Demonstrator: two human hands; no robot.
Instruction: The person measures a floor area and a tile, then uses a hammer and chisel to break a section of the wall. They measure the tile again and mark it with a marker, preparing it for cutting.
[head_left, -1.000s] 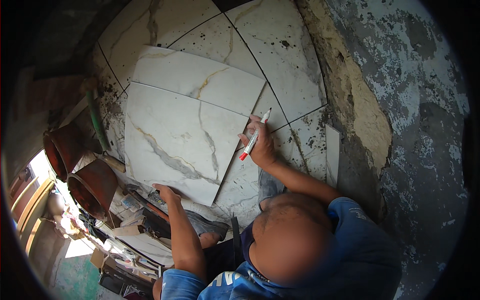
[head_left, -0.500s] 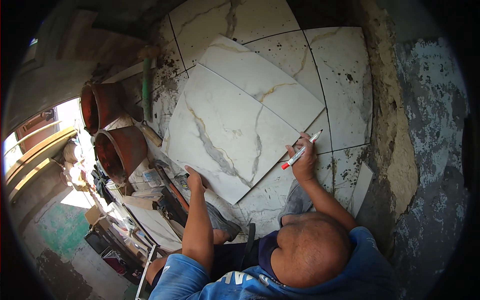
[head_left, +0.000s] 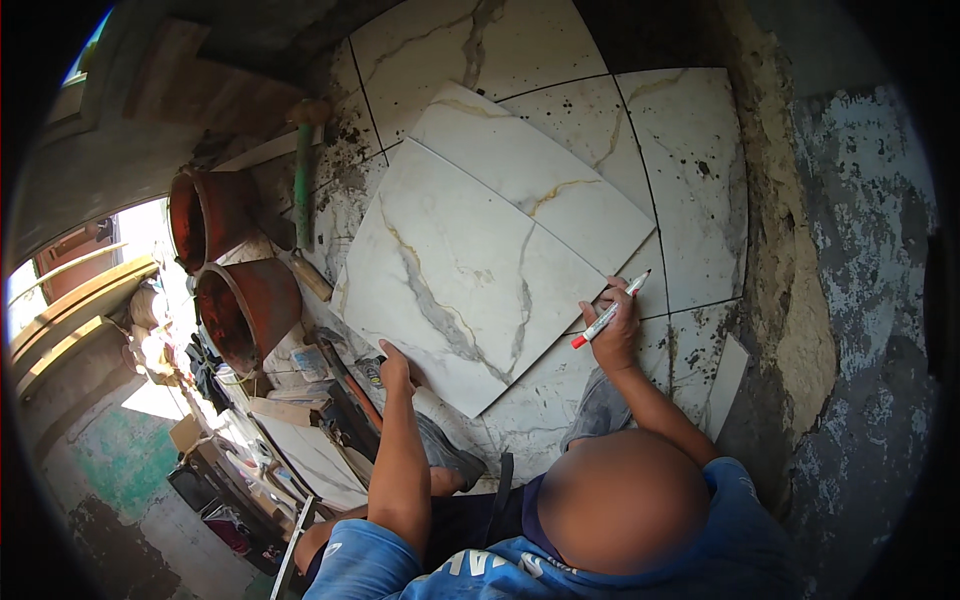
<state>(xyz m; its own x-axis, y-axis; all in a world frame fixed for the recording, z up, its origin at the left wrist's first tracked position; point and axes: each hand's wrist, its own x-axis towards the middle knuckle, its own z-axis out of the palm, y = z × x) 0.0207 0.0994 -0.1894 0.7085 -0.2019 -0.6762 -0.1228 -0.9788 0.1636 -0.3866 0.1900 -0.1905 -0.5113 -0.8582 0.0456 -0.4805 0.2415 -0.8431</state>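
A white marble-patterned tile (head_left: 450, 270) lies on top of a second tile (head_left: 560, 180) of the same pattern, leaving a strip of the lower one showing along its far right side. My left hand (head_left: 397, 367) grips the top tile's near left edge, thumb on the upper face and the other fingers hidden below. A white marker (head_left: 607, 316) with a red end is held in my right hand (head_left: 617, 335), its dark tip pointing up and to the right. The fingers of that hand also rest at the top tile's right corner.
Dirt-specked floor tiles (head_left: 690, 190) extend beneath and beyond the stack, up to a rough wall (head_left: 860, 300) at right. On the left stand two reddish buckets (head_left: 262, 300), a green-handled mallet (head_left: 303, 170) and several tools. A narrow tile strip (head_left: 727, 385) lies near the wall.
The whole view has shifted slightly, so everything appears a little lower and farther right. Both hands keep their places on the tile and marker.
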